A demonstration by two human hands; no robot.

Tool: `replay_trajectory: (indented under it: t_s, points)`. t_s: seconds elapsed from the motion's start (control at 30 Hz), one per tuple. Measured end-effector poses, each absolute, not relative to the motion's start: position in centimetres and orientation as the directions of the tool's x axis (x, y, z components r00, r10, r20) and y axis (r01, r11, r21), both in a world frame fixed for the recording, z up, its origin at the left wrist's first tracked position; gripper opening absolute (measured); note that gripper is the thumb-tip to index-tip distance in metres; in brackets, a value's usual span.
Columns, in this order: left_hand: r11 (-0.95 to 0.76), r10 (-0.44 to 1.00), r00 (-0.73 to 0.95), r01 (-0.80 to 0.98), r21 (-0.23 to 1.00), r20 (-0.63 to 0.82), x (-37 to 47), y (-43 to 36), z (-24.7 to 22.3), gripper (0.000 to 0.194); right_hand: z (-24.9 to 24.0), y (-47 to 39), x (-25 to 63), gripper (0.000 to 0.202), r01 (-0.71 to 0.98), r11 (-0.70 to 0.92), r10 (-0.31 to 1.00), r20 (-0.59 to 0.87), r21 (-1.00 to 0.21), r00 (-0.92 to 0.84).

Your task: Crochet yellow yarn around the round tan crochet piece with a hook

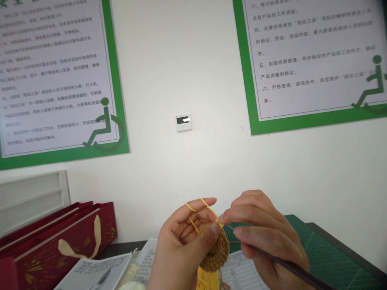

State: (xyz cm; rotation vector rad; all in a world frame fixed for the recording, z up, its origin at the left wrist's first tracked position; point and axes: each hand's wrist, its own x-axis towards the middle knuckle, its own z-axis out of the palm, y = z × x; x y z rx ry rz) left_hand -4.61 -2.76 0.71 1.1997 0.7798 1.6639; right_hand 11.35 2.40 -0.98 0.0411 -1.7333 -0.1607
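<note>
My left hand [187, 237] pinches a round brown crochet piece [219, 251] between thumb and fingers. Yellow yarn [208, 207] loops over its raised index finger and runs down to the top edge of the piece. In my right hand [269, 233] is a crochet hook with a dark handle [281, 264]. The thin metal shaft points left, and its tip is at the yellow stitches, where the fingertips of both hands nearly meet. Below the piece hangs a bundle of yellow yarn [207, 278], partly hidden by my left hand.
Dark red gift bags [69, 241] with a cream ribbon handle stand at the left. Printed papers [93, 272] with a pen lie beside them. A green cutting mat [329, 253] covers the table at right. Green-framed posters [116, 80] and a small white panel [183, 123] are on the wall.
</note>
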Motion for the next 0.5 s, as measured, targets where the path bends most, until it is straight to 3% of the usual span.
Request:
replay_trajectory:
  t_s: [0.37,0.5]
  points:
    - [-0.295,0.951,-0.059,-0.454,0.840,0.302,-4.8,-2.7,0.9,0.041,-1.6,3.1,9.4,0.037,0.042,0.992,-0.117,0.993,0.117,0.020]
    - [-0.305,0.949,-0.084,-0.477,0.824,0.303,-4.2,-2.8,0.8,0.043,-2.9,3.5,8.8,0.040,0.244,0.968,-0.094,0.990,0.065,0.109]
